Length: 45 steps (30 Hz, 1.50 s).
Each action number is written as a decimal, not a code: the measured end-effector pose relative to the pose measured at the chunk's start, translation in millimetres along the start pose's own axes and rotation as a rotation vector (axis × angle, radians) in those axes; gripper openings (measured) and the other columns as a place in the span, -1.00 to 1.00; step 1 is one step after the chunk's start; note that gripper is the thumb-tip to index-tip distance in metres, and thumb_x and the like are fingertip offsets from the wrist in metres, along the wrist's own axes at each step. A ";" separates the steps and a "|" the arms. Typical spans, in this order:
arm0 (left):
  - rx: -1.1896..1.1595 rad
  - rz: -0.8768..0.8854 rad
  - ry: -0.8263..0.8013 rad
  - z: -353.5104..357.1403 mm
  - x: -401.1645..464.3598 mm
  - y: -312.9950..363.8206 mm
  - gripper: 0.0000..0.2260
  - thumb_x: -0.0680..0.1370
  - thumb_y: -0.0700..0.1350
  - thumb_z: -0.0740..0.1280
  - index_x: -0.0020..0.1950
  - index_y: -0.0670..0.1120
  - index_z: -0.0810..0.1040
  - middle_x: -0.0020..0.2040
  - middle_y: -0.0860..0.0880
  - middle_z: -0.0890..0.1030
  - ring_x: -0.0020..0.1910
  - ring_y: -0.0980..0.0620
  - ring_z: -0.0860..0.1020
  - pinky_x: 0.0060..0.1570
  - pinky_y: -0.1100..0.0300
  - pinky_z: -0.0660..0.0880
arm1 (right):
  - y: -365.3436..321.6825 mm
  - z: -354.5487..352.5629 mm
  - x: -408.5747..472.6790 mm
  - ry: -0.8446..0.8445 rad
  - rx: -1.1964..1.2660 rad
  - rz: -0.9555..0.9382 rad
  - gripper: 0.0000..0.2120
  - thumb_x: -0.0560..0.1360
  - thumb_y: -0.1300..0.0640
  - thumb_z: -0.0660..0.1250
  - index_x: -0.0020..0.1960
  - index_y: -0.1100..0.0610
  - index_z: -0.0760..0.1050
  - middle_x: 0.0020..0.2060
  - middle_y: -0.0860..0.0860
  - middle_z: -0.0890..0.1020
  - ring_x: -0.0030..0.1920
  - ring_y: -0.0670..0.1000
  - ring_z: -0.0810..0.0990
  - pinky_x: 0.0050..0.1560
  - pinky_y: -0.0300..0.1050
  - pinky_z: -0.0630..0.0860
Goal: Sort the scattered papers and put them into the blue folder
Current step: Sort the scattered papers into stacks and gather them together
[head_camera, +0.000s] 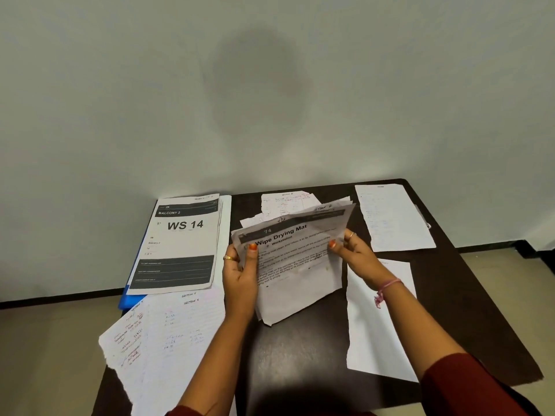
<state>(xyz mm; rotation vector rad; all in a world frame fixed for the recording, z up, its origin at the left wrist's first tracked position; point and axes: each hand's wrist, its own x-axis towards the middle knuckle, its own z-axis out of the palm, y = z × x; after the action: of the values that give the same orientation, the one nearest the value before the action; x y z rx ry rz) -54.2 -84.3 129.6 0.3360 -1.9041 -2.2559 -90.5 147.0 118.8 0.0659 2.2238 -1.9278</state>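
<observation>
Above the middle of the dark table (300,355) I hold a small stack of printed sheets (297,265), its top page headed "Wipe Drying Mat". My left hand (241,274) grips the stack's left edge, thumb on top. My right hand (353,253) pinches its right edge. The blue folder (127,300) lies at the table's left, mostly hidden under a pile of printed pages (180,244) marked "WS 14". Handwritten sheets (168,340) lie at the near left, partly over the table edge.
A handwritten sheet (393,217) lies at the far right corner, a blank white sheet (378,322) at the near right, and crumpled handwritten pages (285,204) at the back behind the held stack. A pale wall stands right behind the table.
</observation>
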 end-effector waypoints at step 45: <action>0.187 -0.184 -0.025 -7.1 21.9 -57.0 -0.70 0.55 -0.09 0.34 0.26 0.00 0.37 0.06 0.15 0.53 0.04 0.19 0.51 -0.13 0.41 0.47 | 41.7 37.8 25.9 0.224 -0.045 -0.073 -0.76 0.64 0.09 0.08 0.29 0.01 0.23 0.16 -0.06 0.45 0.19 -0.10 0.46 0.14 -0.28 0.45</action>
<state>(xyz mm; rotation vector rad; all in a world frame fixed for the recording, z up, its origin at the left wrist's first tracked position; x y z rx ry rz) -72.3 -87.3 70.9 0.5311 -2.1858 -2.2024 -104.6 113.6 68.5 0.2058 2.4416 -1.9953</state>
